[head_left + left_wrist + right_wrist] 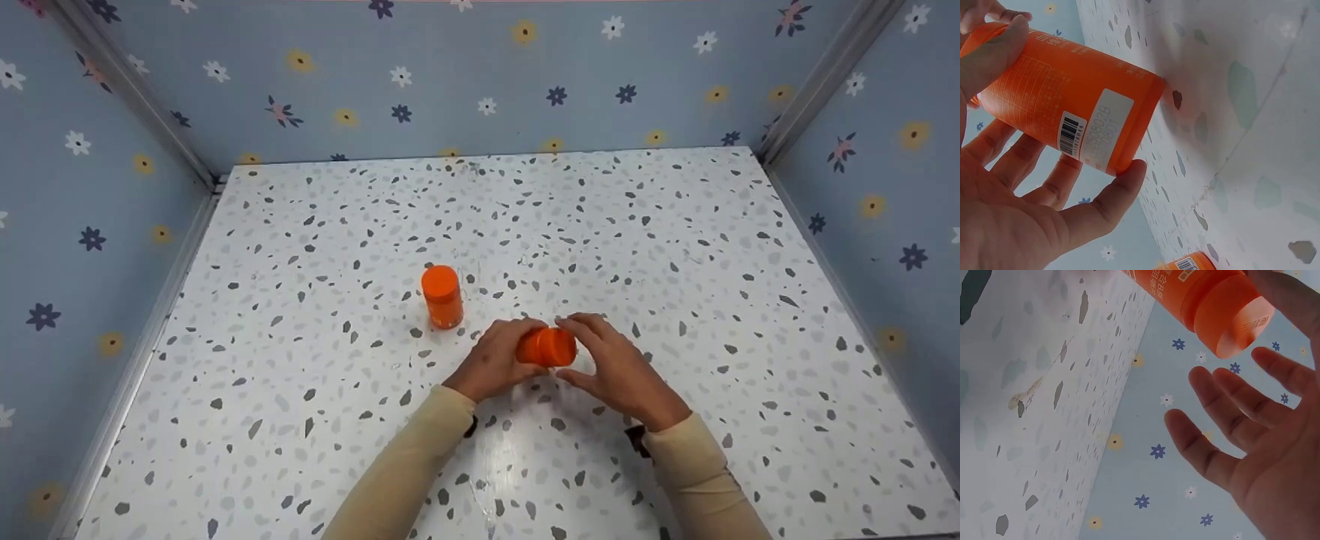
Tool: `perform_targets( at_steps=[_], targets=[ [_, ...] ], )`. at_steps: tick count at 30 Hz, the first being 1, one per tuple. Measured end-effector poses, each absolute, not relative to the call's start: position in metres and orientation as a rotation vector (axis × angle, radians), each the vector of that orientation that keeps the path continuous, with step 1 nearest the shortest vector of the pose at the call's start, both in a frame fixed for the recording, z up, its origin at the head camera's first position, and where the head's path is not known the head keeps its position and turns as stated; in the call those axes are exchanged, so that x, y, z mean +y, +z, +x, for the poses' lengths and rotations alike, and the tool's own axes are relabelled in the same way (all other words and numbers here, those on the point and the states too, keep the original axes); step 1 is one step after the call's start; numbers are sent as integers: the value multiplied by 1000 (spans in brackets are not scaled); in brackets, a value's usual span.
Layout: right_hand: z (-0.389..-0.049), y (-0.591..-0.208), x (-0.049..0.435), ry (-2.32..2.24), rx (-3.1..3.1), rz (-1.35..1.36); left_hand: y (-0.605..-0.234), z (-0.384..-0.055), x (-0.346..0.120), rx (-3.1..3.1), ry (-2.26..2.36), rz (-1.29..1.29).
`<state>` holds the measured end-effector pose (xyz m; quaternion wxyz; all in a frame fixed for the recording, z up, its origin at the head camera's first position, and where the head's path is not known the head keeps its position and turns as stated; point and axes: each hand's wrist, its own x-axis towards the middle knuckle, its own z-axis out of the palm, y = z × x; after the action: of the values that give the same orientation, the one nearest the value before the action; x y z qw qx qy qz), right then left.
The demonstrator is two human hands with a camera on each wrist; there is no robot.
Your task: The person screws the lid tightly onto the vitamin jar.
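My left hand (pixel 499 358) grips an orange pill bottle (pixel 1072 95) around its body. The bottle is tilted on its side, its cap end pointing right in the head view. White printing, a barcode and a pale date label show on it in the left wrist view. My right hand (pixel 611 369) is at the orange cap (pixel 1230 318), its fingers spread and loosely bent; whether a fingertip touches the cap, I cannot tell. A second orange pill bottle (pixel 444 298) stands upright with its cap on, left of and beyond my left hand.
The white speckled tabletop (pixel 675 255) lies beneath both hands. Blue flower-patterned panels (pixel 450 82) enclose it at the back and sides, with metal edge strips (pixel 135 397) along the seams.
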<state>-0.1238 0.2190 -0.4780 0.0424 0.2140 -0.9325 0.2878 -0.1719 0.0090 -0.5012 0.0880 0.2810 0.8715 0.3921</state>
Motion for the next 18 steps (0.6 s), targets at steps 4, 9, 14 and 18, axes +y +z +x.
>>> perform_targets(
  at_steps=[4,9,14,18],
  targets=[
    [-125,-477,220,883,-2832,740,-501,-172,10,2592,1166,838],
    [-126,-476,219,881,-2812,755,-501,-173,10,2580,1171,834],
    [-126,-476,218,863,-2825,715,-502,-173,9,2587,1184,857],
    [-125,-477,216,846,-2830,675,-503,-172,8,2596,1190,875]
  ],
)
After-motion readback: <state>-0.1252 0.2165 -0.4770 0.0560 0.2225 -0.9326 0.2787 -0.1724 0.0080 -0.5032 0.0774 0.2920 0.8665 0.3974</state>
